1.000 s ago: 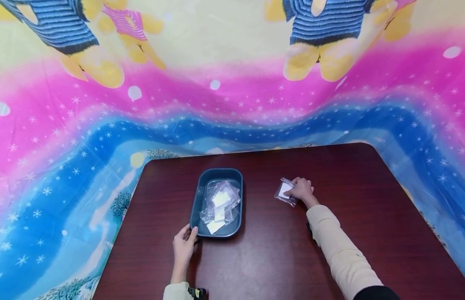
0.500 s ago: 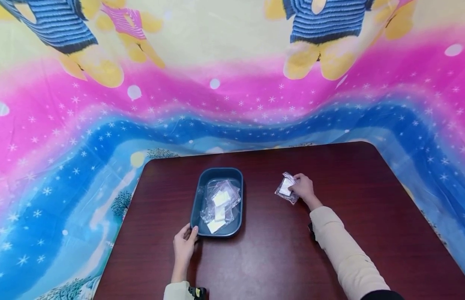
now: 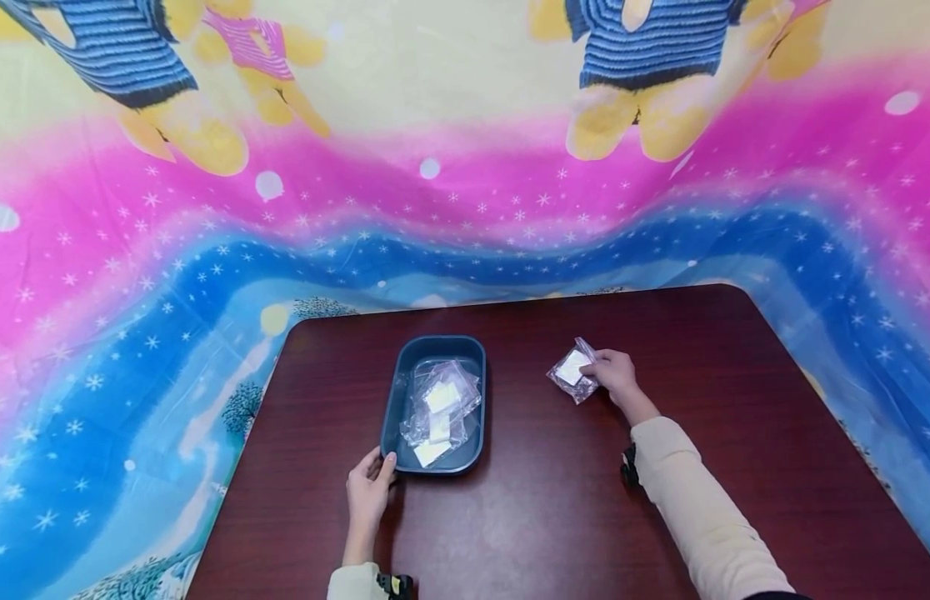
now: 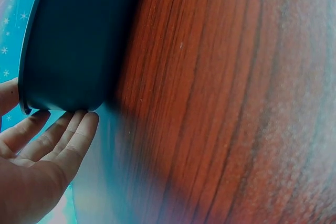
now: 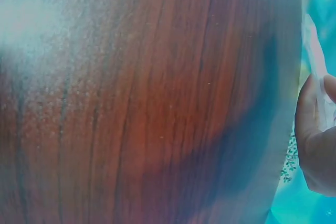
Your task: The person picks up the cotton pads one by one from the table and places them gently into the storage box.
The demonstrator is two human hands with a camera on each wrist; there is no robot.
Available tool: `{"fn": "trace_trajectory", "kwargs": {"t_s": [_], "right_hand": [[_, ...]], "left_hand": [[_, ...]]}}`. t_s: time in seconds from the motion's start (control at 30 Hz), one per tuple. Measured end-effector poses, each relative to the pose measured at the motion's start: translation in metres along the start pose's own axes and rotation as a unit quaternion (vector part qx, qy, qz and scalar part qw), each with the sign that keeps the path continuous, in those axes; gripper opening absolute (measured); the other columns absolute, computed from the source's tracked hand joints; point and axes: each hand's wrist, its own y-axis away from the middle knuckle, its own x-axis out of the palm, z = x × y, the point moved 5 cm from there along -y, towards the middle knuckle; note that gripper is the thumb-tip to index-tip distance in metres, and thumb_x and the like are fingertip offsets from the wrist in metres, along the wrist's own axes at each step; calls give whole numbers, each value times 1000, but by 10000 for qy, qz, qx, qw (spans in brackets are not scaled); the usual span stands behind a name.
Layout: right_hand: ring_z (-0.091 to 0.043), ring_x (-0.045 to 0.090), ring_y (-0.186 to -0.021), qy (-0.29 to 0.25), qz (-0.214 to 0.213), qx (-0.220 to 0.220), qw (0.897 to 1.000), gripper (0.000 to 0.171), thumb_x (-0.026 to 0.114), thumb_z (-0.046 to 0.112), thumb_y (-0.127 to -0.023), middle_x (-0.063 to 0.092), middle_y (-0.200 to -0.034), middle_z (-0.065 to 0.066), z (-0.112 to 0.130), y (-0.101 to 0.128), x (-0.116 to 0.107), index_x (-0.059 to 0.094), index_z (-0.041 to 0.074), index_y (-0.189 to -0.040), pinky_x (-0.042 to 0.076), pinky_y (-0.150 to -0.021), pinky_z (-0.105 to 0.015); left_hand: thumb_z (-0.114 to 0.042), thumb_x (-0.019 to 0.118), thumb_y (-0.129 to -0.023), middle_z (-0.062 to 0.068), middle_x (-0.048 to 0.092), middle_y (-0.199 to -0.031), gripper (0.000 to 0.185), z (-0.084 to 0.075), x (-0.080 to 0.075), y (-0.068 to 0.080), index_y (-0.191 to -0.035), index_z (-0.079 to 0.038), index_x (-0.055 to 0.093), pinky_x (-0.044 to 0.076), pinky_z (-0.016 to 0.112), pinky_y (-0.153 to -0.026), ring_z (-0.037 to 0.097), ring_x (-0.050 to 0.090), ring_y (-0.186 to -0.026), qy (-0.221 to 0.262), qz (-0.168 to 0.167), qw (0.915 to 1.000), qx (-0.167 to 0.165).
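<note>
Your right hand [image 3: 613, 372] pinches a clear packet [image 3: 572, 369] just above the table [image 3: 555, 517]. Your left hand [image 3: 367, 492], fingers straight, touches the blue tray [image 3: 395, 408]'s near corner; about three packets [image 3: 438, 410] inside, apparently.

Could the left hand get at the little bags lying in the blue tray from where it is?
Probably yes. The left hand rests against the near corner of the blue tray, which is open on top, and nothing lies over the little bags.
</note>
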Motion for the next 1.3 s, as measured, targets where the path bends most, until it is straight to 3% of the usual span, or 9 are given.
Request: {"fn": "trace_trajectory", "kwargs": {"t_s": [0.27, 0.57, 0.97, 1.3], "right_hand": [[-3, 54, -59, -675, 260, 85, 9973, 41, 64, -4, -77, 56, -88, -15, 11, 6, 8, 49, -18, -113, 51, -56, -17], [-4, 55, -59, -970, 448, -37, 9943, 39, 64, -6, -77, 56, -80, -9, 32, 13, 23, 50, -17, -112, 51, -55, -17], [-7, 55, -60, -1066, 541, -136, 9927, 37, 64, -5, -76, 58, -85, -14, 57, 21, 47, 53, -16, -110, 52, -57, -19], [-8, 56, -60, -1242, 726, -226, 9893, 35, 64, -7, -75, 59, -83, -13, 79, 26, 73, 55, -15, -107, 52, -57, -20]], "left_hand": [[-9, 59, -89, 33, 56, -110, 40, -1, 0, 1, -119, 15, 51, 55, 31, -71, 30, 59, -95, 2, 22, 10000, 36], [-10, 60, -88, 32, 57, -109, 39, -1, 0, 1, -118, 14, 52, 55, 31, -71, 25, 61, -92, -25, 2, 10000, 61], [-9, 59, -89, 33, 56, -110, 38, -1, 0, 1, -119, 14, 51, 55, 33, -73, 34, 58, -98, -19, 36, 10000, 70], [-9, 58, -89, 32, 56, -111, 39, 0, 0, 0, -120, 13, 51, 55, 32, -74, 33, 57, -100, 45, 66, 10000, 33]]}}
